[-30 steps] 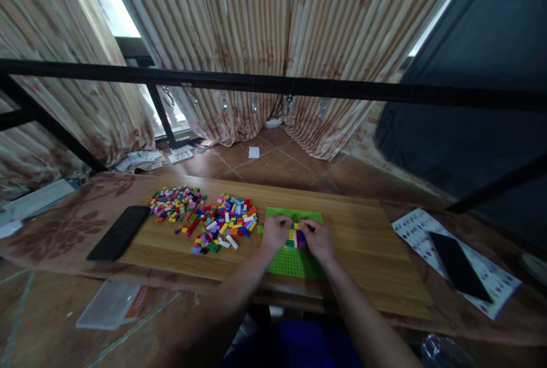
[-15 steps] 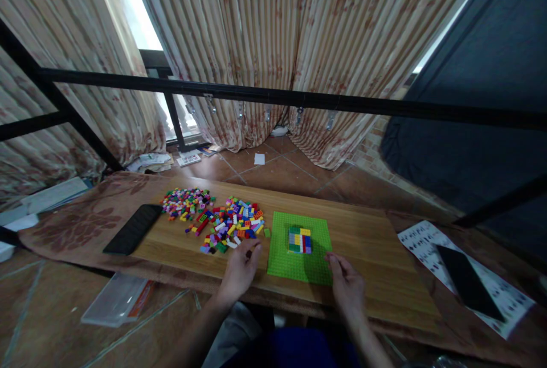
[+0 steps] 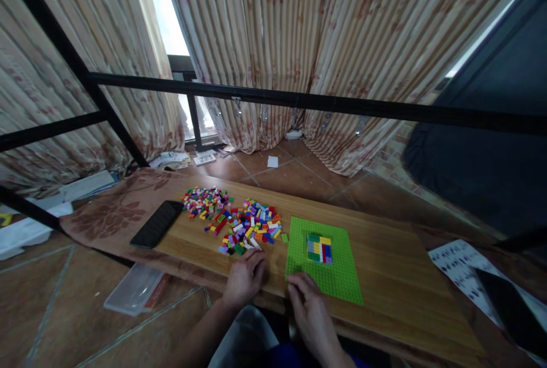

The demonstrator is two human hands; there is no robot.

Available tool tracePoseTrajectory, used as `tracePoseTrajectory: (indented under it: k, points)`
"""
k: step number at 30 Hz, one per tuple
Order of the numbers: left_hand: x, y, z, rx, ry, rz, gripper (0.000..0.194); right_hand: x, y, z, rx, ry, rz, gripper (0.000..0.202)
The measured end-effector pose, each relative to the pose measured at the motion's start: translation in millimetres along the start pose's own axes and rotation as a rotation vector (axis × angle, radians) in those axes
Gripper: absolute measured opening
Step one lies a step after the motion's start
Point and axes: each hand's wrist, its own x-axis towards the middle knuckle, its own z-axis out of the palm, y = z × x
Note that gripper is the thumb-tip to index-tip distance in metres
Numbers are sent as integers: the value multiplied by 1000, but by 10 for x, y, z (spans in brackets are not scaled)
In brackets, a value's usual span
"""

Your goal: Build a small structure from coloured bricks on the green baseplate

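Observation:
A bright green studded baseplate (image 3: 297,232) lies on the wooden table, bearing a low block of toy bricks (image 3: 319,249) in green, yellow, white, red, blue and purple. Over the plate's near left corner is my right hand (image 3: 310,305), fingers bent and closed together. Whatever its fingertips hold, if anything, is hidden. My left hand (image 3: 245,278) rests at the table's near edge, left of the plate, its fingers curled in. I cannot make out anything inside it. Just beyond the left hand spreads a pile of loose bricks (image 3: 256,223). One small light-green brick (image 3: 284,237) lies between pile and plate.
A second heap of smaller bricks (image 3: 205,201) is farther left, beside a black phone-like slab (image 3: 157,224). At the right lie a printed sheet (image 3: 448,260) and another dark slab (image 3: 508,305). A black rail (image 3: 273,93) crosses beyond the table. A clear plastic box (image 3: 133,289) sits below.
My right hand has moved left, from the plate's right edge to its near left corner. My left hand has drawn slightly back from the bricks. The whole view has shifted.

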Motion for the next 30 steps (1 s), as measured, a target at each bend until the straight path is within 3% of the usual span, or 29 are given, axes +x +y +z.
tracePoseTrajectory:
  k: [5,11,16,22,30]
  points:
    - [7,-14,-2,-44,-3,8,20,470,-55,90,-193,43,-61,31]
    - [11,-12,-43,-67,-12,5,18,991,-33,241,-442,96,4,36]
    - [25,-5,-57,-72,-33,1,17,1022,30,364,-485,92,1,31]
    - [23,-5,-49,-47,-41,-11,17,946,30,354,-478,17,-17,30]
    - [10,-16,-35,-44,-34,4,17,1027,123,363,-564,61,-21,26]
